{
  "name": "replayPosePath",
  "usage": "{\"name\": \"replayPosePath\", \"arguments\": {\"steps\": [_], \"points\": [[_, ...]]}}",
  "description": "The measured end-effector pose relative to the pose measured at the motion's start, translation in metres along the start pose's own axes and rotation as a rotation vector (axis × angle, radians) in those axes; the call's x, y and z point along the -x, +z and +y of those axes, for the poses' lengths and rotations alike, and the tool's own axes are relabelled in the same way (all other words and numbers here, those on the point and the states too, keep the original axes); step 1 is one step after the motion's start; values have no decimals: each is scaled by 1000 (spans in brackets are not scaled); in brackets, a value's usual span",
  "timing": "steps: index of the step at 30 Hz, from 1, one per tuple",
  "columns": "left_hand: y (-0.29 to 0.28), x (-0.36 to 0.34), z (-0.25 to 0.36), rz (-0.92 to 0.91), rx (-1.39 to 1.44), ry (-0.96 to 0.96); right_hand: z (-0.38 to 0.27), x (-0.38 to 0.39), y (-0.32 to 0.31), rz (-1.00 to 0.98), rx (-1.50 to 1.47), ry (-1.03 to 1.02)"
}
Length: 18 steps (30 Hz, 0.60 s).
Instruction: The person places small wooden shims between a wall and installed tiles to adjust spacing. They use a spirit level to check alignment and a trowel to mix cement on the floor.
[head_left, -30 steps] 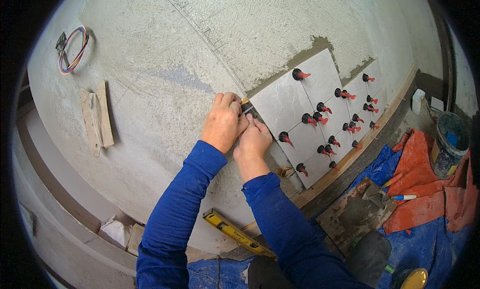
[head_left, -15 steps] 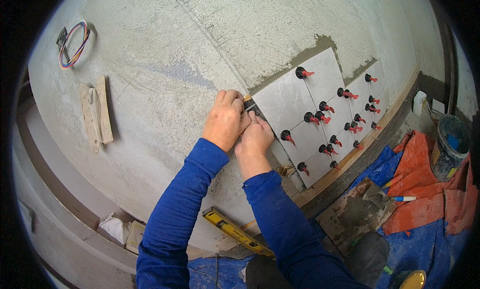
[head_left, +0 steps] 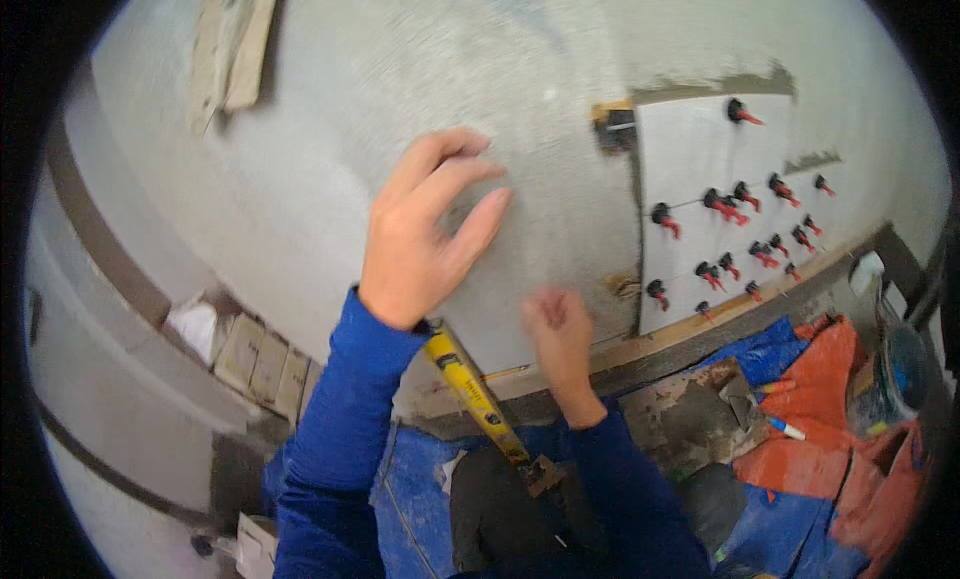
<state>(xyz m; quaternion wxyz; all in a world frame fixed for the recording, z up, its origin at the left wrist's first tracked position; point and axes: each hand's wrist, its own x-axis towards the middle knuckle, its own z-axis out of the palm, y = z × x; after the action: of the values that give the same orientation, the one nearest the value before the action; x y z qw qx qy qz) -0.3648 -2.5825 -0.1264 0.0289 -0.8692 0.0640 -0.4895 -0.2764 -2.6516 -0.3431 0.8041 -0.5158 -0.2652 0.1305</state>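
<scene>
Left hand [head_left: 412, 247] is holding fingers apart; right hand [head_left: 562, 339] is blurring, fingers unreadable; a long yellow spirit level [head_left: 480, 397] is slanting between blue sleeves [head_left: 342, 434].

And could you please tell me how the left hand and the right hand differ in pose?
The left hand is open, thumb and fingers apart; the right hand looks curled in, though it is blurred.
The left hand is higher in the picture; the right hand is lower and nearer the pale tiles.
Both come out of blue sleeves.
</scene>
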Motion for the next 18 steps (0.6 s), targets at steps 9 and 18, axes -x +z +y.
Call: {"name": "replayPosePath", "arguments": {"steps": [9,18], "points": [[16,282,-23,137,344,-1331,155,96,48,-455,965,-147],[19,256,-11,43,614,-820,33,79,-63,-437,843,-65]]}}
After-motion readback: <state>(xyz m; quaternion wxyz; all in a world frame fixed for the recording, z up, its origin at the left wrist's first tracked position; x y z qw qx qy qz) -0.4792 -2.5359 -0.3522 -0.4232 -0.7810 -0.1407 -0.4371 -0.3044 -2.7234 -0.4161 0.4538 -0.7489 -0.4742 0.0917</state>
